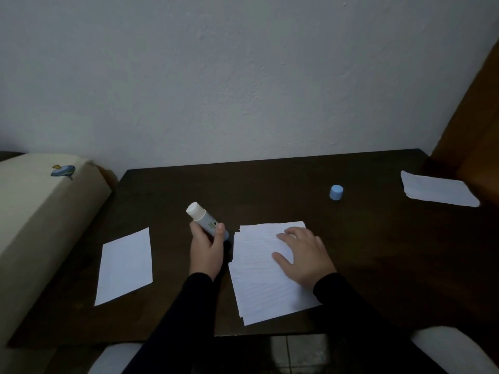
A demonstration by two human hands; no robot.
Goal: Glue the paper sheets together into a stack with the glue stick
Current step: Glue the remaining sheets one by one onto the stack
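The left hand [206, 248] has its grip closed around the uncapped glue stick [203, 217], tip tilted up and away, just left of the stack [259, 276]. The right hand [302, 255] lies flat, fingers spread, on the stack near the front of the dark worktop [270, 184]. The blue cap [336, 193] stands behind, well apart. A single sheet [125, 265] lies left, another sheet [437, 188] far right. A cream cushion [40, 211] borders the left edge.

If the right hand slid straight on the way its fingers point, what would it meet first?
Right hand lies flat on the stack, fingers pointing up-left. It would first cross the stack's far-left edge; past that only bare table shows. The glue stick sits left of that line, probably.
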